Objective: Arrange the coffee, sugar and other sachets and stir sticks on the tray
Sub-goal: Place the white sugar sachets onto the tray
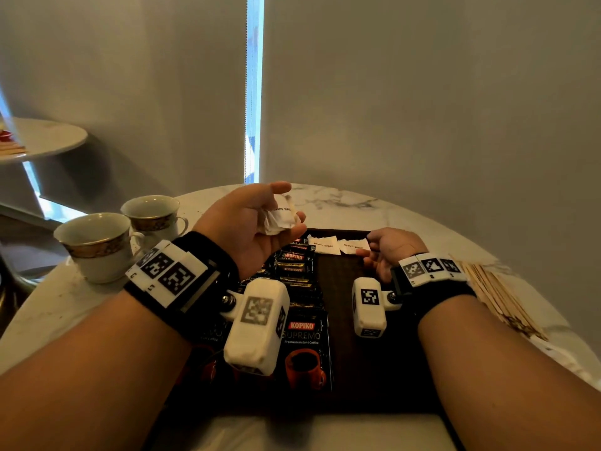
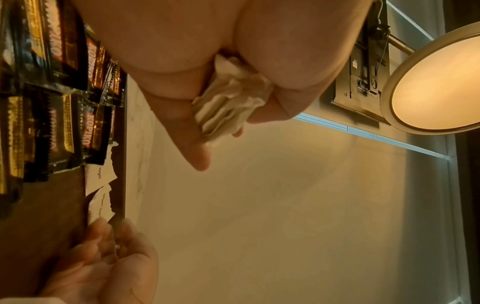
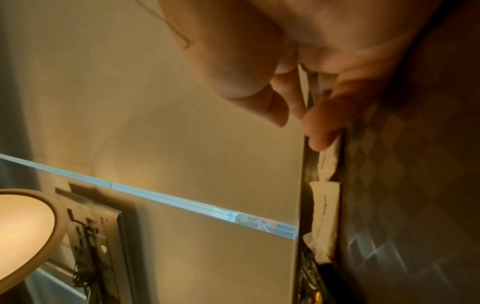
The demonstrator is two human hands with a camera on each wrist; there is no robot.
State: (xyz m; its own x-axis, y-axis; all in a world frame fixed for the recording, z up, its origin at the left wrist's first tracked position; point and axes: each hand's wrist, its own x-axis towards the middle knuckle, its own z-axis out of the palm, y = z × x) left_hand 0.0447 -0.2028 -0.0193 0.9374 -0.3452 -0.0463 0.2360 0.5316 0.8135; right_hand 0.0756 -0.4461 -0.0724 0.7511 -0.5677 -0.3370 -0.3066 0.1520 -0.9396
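Note:
My left hand is raised over the far left of the dark tray, palm turned inward, and holds a bunch of white brown-sugar sachets, which the left wrist view shows crumpled between thumb and fingers. Two more sugar sachets lie side by side along the tray's far rim. My right hand pinches the right end of the second sachet against the tray floor. Black Kopiko coffee sachets overlap in a column down the tray's left side. Wooden stir sticks lie on the table to the right.
Two gold-banded white cups stand on the round marble table left of the tray. A wall with blinds rises close behind the table. A second small table stands at the far left. The tray's right half shows bare dark wood.

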